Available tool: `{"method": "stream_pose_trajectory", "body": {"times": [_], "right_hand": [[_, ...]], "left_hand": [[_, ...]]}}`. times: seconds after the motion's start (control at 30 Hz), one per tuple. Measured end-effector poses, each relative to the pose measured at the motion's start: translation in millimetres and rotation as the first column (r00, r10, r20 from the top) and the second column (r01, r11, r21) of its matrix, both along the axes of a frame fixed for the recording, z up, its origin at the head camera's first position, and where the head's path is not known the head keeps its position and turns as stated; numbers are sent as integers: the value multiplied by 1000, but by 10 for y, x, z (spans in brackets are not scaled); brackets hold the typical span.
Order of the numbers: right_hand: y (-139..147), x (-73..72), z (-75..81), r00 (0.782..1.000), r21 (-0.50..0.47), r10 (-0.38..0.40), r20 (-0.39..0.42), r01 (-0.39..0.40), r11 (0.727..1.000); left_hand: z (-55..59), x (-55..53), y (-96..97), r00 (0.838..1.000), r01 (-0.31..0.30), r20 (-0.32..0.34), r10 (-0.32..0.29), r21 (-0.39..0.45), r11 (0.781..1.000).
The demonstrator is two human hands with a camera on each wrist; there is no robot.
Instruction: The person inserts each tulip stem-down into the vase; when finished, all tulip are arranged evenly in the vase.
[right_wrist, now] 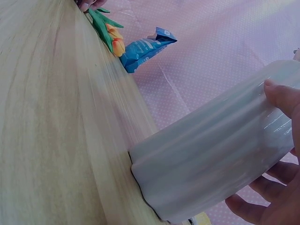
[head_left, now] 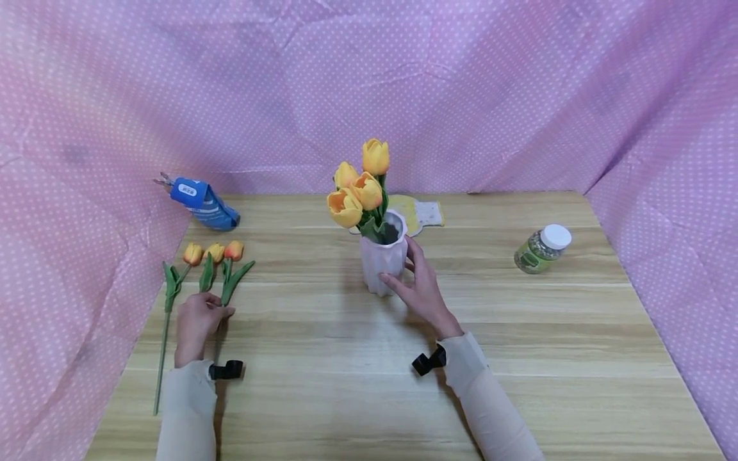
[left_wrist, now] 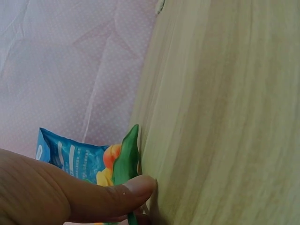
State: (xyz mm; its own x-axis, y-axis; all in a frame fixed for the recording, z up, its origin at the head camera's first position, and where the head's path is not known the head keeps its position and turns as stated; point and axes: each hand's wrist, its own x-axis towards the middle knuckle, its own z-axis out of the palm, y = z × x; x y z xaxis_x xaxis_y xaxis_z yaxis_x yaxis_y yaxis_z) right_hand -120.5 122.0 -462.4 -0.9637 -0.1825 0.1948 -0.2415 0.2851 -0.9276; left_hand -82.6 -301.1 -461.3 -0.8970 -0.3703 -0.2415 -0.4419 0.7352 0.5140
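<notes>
At the left of the table my left hand [head_left: 196, 323] pinches the green stem of an orange-yellow tulip [head_left: 234, 250], the rightmost of three lying in a row. The left wrist view shows my thumb [left_wrist: 138, 187] against that stem, just below a green leaf [left_wrist: 126, 161]. Another tulip [head_left: 215, 251] lies beside it, its stem partly under the hand. The leftmost tulip [head_left: 193, 254] lies apart. Near the middle stands a pale fluted vase [head_left: 383, 262] with several yellow tulips [head_left: 369, 189] in it. My right hand [head_left: 423, 291] grips the vase's right side, thumb in front [right_wrist: 281, 96].
A blue packet [head_left: 204, 203] sits at the back left corner. Behind the vase lies a flat yellow and white piece [head_left: 426, 213]. To the right is a jar [head_left: 542, 248] with a white lid. Pink dotted cloth [head_left: 438, 83] hangs around the wooden table [head_left: 323, 384].
</notes>
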Motion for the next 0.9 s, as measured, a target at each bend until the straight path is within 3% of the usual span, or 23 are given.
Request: {"method": "stream_pose_trajectory", "body": {"times": [0.27, 0.37, 0.53, 0.77, 0.9], "right_hand": [[-4, 6, -9, 1000, 0, 0, 3, 0, 1000], [-4, 8, 2, 1000, 2, 0, 8, 0, 1000], [-5, 12, 11, 1000, 5, -2, 5, 2, 1000], [-5, 10, 8, 1000, 2, -1, 7, 1, 1000], [-2, 14, 9, 1000, 2, 0, 3, 0, 1000]], "left_hand": [[-3, 48, -8, 999, 16, -28, -18, -54, 998], [-4, 51, -1, 999, 10, -35, -11, -34, 999], [25, 46, 16, 999, -30, 20, 27, 131, 991], [15, 56, 1, 992, -81, 114, 47, 318, 944], [-5, 56, -12, 990, -91, 140, 34, 416, 905]]}}
